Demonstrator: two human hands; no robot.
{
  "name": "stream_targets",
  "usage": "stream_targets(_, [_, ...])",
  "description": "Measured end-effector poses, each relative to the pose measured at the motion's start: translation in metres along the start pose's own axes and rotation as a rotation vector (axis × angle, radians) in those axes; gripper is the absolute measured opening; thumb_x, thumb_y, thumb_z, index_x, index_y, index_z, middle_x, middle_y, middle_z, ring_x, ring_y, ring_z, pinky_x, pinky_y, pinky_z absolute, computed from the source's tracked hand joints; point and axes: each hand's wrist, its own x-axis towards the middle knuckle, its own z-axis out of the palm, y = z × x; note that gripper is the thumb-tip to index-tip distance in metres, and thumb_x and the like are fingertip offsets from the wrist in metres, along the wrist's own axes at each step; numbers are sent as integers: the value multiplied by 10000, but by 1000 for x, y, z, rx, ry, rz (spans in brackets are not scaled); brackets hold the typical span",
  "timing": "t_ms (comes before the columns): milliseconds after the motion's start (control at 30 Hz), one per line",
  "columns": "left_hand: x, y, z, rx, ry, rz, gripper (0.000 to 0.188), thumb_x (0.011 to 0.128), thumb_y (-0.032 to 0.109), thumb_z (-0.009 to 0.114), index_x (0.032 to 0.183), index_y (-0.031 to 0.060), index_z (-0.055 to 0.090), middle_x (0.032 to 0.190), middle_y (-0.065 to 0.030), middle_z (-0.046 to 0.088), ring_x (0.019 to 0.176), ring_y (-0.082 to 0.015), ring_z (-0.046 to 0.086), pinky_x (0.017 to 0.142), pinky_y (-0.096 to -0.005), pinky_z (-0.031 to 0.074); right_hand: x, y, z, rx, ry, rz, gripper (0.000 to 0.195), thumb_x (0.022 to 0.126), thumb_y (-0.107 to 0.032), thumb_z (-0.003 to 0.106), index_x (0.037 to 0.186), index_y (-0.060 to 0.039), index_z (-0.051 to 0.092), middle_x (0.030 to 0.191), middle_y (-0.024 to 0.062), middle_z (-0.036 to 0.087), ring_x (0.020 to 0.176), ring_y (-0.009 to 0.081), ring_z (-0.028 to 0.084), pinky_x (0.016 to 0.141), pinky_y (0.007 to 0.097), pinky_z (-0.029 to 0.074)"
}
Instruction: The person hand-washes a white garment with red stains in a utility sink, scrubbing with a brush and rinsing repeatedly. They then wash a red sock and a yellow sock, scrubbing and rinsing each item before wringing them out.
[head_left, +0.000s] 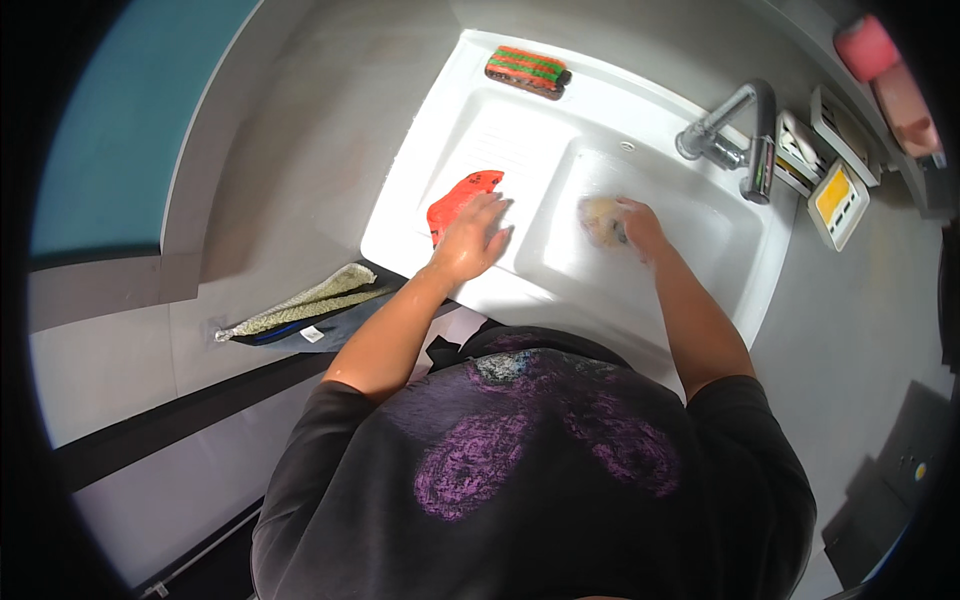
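Note:
My left hand (466, 238) lies palm down with its fingers apart over an orange-red item (459, 201), perhaps a cloth or bag with dark marks, on the ridged drainboard of the white sink (420, 161). Whether it grips that item cannot be told. Inside the basin, the fingers of my right hand (637, 225) are on a pale yellowish, blurred object (598, 223) with a dark spot. What that object is cannot be made out, and the hand partly covers it.
A grey metal faucet (761, 150) stands at the sink's back right. Wall-mounted white holders (840, 206) hang beyond it, one with a yellow sponge. A striped orange and green scrubbing pad (528, 69) lies on the back rim. Towels (307, 313) hang at the left.

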Motion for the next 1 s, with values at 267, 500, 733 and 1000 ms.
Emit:
stream_targets(267, [59,66,17,-855,-257,-117,720,844,58,686,1482,99,355,1255,-135,607,1141,-242,592,973,-355,480,-39,-51,-4,705,-387,9,398,925,-147,583,1253,75,549,1115,186,635,973,275,648,846,383,531])
stream_targets(500, [67,83,4,-1084,-156,-470,144,973,145,502,1073,45,530,923,-98,640,780,-202,692,773,-287,541,-45,-59,-26,455,-317,31,491,845,-123,687,1264,83,532,1131,150,622,968,219,627,821,330,520])
stream_targets(733, [61,63,-4,-912,19,-427,202,1009,206,490,1028,31,589,918,-33,633,889,-149,615,827,-303,500,-69,-73,-61,231,-255,64,552,789,-105,745,1268,66,531,1027,93,627,926,168,616,795,307,511])
stream_targets(1000, [54,70,-5,-1298,204,-519,253,1000,220,531,1126,7,584,963,-50,637,888,-128,577,832,-297,489,-79,-85,-45,393,-228,4,388,910,-235,678,1194,4,565,982,72,610,826,142,625,672,291,553])
